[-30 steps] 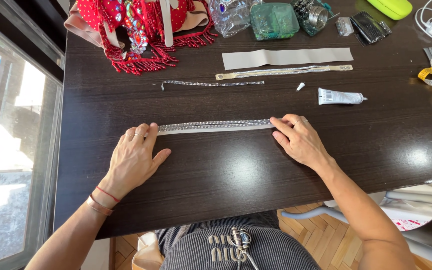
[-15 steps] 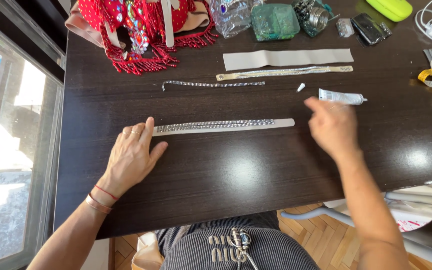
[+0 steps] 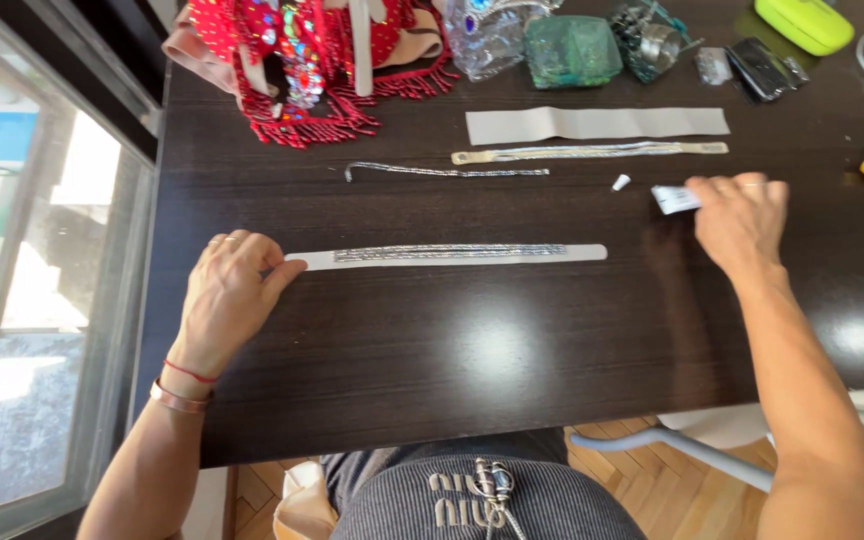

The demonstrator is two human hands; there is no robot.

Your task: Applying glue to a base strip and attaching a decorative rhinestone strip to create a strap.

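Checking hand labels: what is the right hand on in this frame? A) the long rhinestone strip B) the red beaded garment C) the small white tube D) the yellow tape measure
C: the right hand is closed around the small white tube, its end sticking out by the fingers, while the left hand rests on the end of the long rhinestone strip.

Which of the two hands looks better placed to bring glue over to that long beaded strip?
Probably the right hand: it is closed over the white tube, with the small cap lying off beside it. The left hand is busy pressing down the beaded strip at its left end.
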